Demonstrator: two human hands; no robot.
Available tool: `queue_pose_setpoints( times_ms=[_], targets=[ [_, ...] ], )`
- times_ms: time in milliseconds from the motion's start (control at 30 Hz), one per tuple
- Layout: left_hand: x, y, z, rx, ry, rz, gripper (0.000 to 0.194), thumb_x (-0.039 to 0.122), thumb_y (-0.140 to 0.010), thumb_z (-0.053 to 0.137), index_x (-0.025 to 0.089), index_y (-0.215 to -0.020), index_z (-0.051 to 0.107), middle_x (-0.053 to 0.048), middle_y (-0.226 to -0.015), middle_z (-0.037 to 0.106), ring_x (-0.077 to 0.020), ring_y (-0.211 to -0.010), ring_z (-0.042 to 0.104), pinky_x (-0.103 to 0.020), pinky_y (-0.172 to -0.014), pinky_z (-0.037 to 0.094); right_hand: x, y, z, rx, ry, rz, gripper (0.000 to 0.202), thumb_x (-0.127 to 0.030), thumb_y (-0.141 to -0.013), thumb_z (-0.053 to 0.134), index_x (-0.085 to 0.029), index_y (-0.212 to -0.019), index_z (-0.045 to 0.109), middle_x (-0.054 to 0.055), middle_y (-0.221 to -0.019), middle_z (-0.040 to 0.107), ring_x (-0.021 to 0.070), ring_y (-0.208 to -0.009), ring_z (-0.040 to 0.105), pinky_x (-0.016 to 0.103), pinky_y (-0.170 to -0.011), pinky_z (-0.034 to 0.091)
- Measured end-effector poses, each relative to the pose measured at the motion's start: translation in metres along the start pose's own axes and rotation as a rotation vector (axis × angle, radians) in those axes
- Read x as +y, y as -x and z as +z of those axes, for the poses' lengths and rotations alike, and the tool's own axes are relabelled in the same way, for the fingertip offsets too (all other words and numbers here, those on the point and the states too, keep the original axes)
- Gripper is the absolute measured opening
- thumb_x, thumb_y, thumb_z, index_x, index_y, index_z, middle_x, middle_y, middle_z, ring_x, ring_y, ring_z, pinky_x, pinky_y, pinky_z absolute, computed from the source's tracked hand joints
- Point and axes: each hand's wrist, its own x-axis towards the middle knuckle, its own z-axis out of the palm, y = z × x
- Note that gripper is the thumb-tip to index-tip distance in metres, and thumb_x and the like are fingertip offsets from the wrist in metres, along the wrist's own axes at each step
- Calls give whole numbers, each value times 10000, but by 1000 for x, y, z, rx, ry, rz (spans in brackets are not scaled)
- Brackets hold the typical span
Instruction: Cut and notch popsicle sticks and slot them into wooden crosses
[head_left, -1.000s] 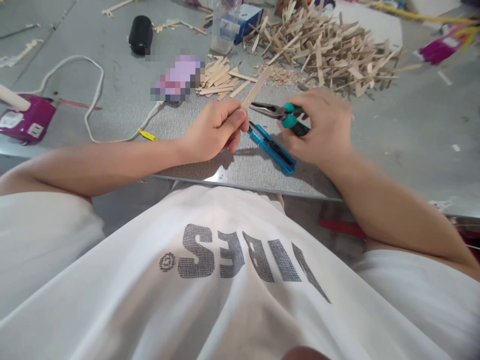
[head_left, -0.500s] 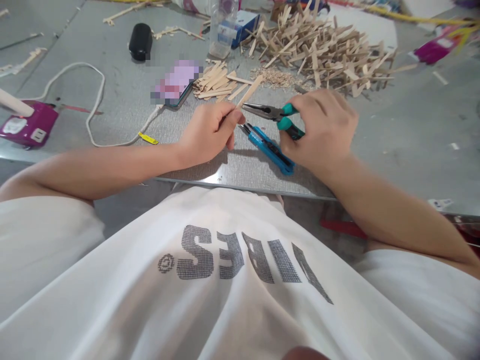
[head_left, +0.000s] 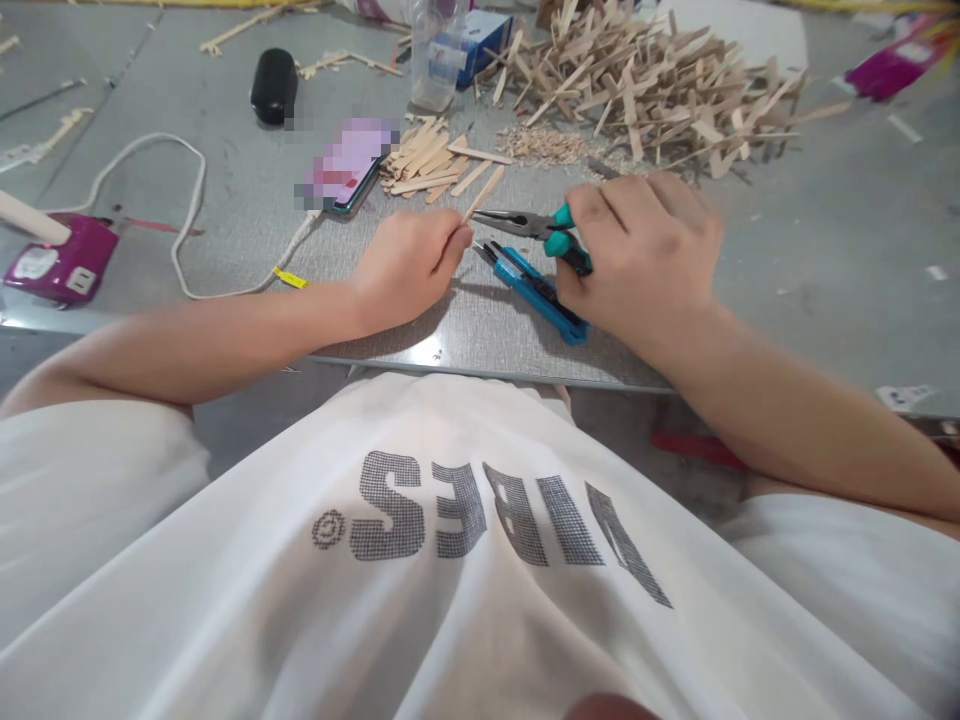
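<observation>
A thin wooden stick [head_left: 486, 190] is pinched in my left hand [head_left: 411, 268], its far end pointing up and right. My right hand [head_left: 645, 260] is closed on the green handles of long-nosed pliers [head_left: 523, 224], whose tips are at the stick, close to my left fingertips. Below the pliers lies a blue utility knife [head_left: 538, 295] on the grey table [head_left: 315, 325]. Behind my left hand is a small pile of flat sticks [head_left: 424, 160]. My left hand partly hides the stick's near end.
A large heap of sticks [head_left: 637, 85] and wood chips [head_left: 546, 145] lie behind. Further left are a phone [head_left: 349, 165] with a white cable [head_left: 196, 200], a black case [head_left: 274, 87] and a purple power block [head_left: 64, 260]. A clear container [head_left: 436, 60] stands near a blue box [head_left: 484, 45].
Both hands have shifted slightly left, along with the stick and pliers. The left fingers are drawn closer together, and less of the stick shows. The view has also moved slightly.
</observation>
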Motion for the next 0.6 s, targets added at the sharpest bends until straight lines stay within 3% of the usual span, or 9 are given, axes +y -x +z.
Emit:
queue_pose_setpoints(
  times_ms=[167,267,367,467,600],
  targets=[
    [-2,-4,1,-55,-58,-11,307,310,-1116,540,273,-820,614,-16,-657,663,-242,-703,656,-405,-858,478,2,0,4,-67,94,30,328,-319,-985,645,-237,-1301,674,156,-1180,699,431,-1194,705,655,-1043,619],
    [2,-6,-1,-81,64,-37,312,291,-1119,541,266,-830,657,4,-615,663,-215,-655,652,-385,-862,530,6,-1,7,-76,75,3,315,-324,-963,659,-224,-1262,668,145,-1166,706,414,-1179,712,630,-1031,620],
    [8,-5,-3,-119,293,-96,327,303,-1131,490,267,-853,659,23,-554,640,-179,-524,593,-355,-695,531,10,-4,9,-54,29,32,303,-372,-916,704,-221,-1175,665,140,-1145,715,403,-1134,726,595,-985,616],
    [13,-3,-4,-73,480,-138,345,391,-1144,478,277,-856,628,13,-558,652,-150,-420,494,-340,-510,431,13,-7,6,-3,-89,125,179,-388,-928,692,-271,-1055,646,116,-1052,717,360,-1067,734,536,-924,612],
    [14,1,-3,-19,558,-154,373,511,-1146,514,276,-898,664,-19,-637,703,-145,-463,536,-317,-480,451,17,-12,5,60,-130,215,206,-423,-980,642,-344,-1169,654,113,-1156,751,365,-1124,719,549,-933,603]
  ],
)
